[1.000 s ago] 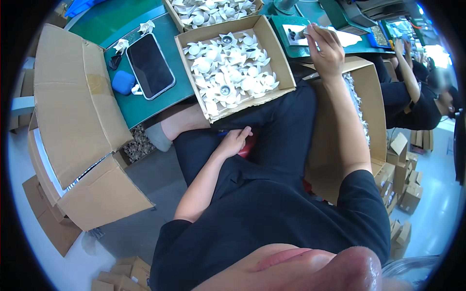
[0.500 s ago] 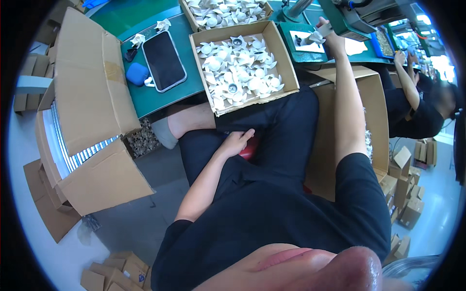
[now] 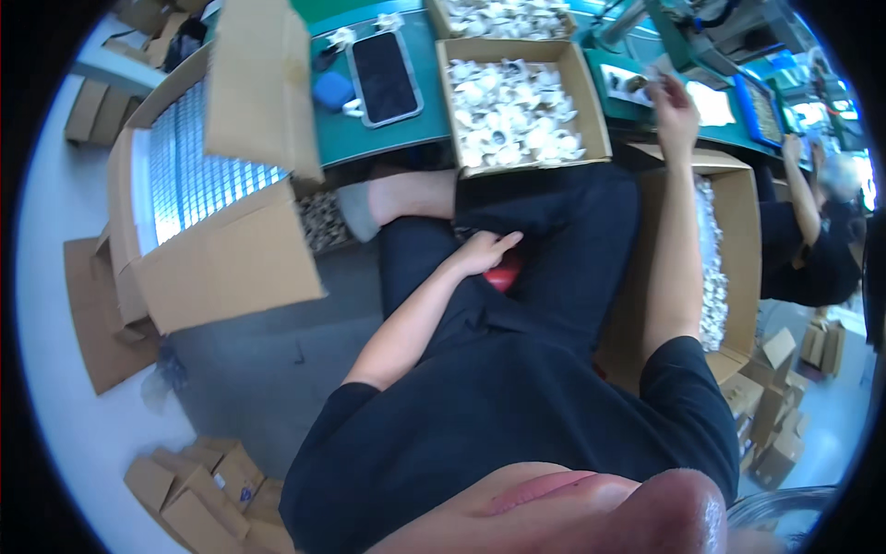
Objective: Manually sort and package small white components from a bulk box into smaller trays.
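The left hand (image 3: 484,251) is rested in the lap, fingers loosely curled against a red object (image 3: 503,274) between the thighs; whether it is gripped cannot be told. Farther off, a box (image 3: 521,102) of white parts overhangs the desk's (image 3: 388,138) near edge, with a phone (image 3: 384,76) to its left. The right hand (image 3: 676,109) is raised near the desk's right end, fingers pinched on a small white part (image 3: 657,74).

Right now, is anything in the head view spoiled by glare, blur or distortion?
Head view: strong fisheye bending at the rim; the open cardboard box at left has washed-out glare inside; the right hand is slightly soft; the far right corner is overexposed; the left hand and phone read clearly.
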`<state>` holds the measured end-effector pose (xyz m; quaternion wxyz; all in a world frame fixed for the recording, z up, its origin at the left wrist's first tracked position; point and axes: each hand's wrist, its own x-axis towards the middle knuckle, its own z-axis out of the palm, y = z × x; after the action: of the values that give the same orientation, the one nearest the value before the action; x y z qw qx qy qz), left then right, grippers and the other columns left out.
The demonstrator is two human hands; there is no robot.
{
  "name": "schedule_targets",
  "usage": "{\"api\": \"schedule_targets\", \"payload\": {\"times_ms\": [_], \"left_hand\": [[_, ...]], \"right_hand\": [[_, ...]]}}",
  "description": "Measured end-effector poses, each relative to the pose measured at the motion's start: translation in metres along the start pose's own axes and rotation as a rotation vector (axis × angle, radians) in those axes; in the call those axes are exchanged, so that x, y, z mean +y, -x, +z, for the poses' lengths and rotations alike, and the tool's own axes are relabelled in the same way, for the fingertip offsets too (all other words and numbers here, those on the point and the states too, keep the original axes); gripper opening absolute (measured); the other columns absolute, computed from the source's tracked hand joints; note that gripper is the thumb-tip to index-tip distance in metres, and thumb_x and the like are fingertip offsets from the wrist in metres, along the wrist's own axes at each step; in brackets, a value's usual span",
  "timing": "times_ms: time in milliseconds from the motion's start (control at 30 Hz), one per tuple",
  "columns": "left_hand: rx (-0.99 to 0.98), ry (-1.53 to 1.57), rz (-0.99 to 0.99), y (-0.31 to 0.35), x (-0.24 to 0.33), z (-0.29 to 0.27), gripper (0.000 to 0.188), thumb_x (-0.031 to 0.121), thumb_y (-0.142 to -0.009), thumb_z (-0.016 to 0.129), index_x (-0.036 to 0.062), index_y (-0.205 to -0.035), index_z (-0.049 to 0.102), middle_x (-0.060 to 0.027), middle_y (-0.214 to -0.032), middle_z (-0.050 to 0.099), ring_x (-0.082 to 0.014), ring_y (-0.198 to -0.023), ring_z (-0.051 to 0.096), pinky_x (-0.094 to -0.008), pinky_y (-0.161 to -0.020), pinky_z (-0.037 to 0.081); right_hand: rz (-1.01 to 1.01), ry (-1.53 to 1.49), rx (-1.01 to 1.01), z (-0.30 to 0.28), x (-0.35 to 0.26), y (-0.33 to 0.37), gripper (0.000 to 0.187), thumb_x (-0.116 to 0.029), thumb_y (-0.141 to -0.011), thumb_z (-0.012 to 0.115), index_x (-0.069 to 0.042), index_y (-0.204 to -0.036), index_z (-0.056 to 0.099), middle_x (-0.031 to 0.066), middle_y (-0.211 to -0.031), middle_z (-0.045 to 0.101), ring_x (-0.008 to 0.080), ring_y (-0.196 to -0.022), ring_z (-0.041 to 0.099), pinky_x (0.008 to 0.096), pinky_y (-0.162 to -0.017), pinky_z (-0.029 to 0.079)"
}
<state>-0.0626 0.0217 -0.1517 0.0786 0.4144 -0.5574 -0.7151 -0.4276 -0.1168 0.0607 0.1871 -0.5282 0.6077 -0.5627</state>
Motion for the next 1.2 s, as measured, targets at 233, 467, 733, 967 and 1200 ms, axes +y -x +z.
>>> {"api": "schedule_targets", "payload": {"times_ms": [233, 467, 733, 967, 1200], "left_hand": [[-0.066, 0.184, -0.022, 0.024, 0.031, -0.001, 0.069, 0.066, -0.102, 0.048, 0.0000, -0.108, 0.067, -0.0018, -0.055, 0.050, -0.0111, -0.047, 0.044, -0.0274, -0.047, 0.037], [-0.017, 0.434, 0.456, 0.090, 0.105, -0.013, 0.095, 0.083, -0.091, 0.037, 0.0037, -0.140, 0.054, 0.0006, -0.063, 0.053, -0.0056, -0.048, 0.043, -0.0201, -0.046, 0.033], [0.423, 0.251, 0.649, 0.108, 0.158, -0.001, 0.106, 0.090, -0.085, 0.032, 0.0034, -0.145, 0.048, 0.0017, -0.076, 0.059, -0.0020, -0.056, 0.045, -0.0175, -0.050, 0.033], [0.386, 0.380, 0.653, 0.101, 0.143, 0.004, 0.099, 0.085, -0.091, 0.030, 0.0001, -0.137, 0.053, 0.0023, -0.064, 0.052, -0.0034, -0.052, 0.046, -0.0187, -0.050, 0.033], [0.359, 0.320, 0.546, 0.093, 0.091, -0.009, 0.080, 0.071, -0.103, 0.029, 0.0003, -0.115, 0.065, 0.0019, -0.056, 0.049, -0.0041, -0.049, 0.044, -0.0198, -0.048, 0.033]], "right_hand": [[-0.659, 0.406, 0.057, 0.061, -0.084, 0.064, 0.028, -0.013, -0.090, 0.078, -0.002, -0.116, 0.074, 0.0125, -0.107, 0.075, 0.0252, -0.106, 0.069, 0.0343, -0.095, 0.052], [-0.720, 0.221, -0.440, 0.071, -0.147, 0.135, 0.029, -0.008, -0.079, 0.081, -0.005, -0.107, 0.075, 0.0117, -0.111, 0.071, 0.0281, -0.104, 0.066, 0.0392, -0.090, 0.051], [-0.526, 0.123, -0.696, 0.088, -0.136, 0.197, 0.025, -0.004, -0.078, 0.081, -0.008, -0.103, 0.076, 0.0089, -0.105, 0.071, 0.0282, -0.101, 0.065, 0.0396, -0.088, 0.050], [-0.358, -0.041, -0.546, 0.072, -0.138, 0.176, 0.014, 0.001, -0.086, 0.076, -0.003, -0.099, 0.074, 0.0107, -0.112, 0.072, 0.0219, -0.103, 0.068, 0.0352, -0.090, 0.053], [-0.185, 0.137, 0.066, 0.013, -0.067, 0.037, 0.027, -0.017, -0.091, 0.079, 0.001, -0.110, 0.074, 0.0150, -0.104, 0.077, 0.0164, -0.092, 0.072, 0.0288, -0.086, 0.056]]}}
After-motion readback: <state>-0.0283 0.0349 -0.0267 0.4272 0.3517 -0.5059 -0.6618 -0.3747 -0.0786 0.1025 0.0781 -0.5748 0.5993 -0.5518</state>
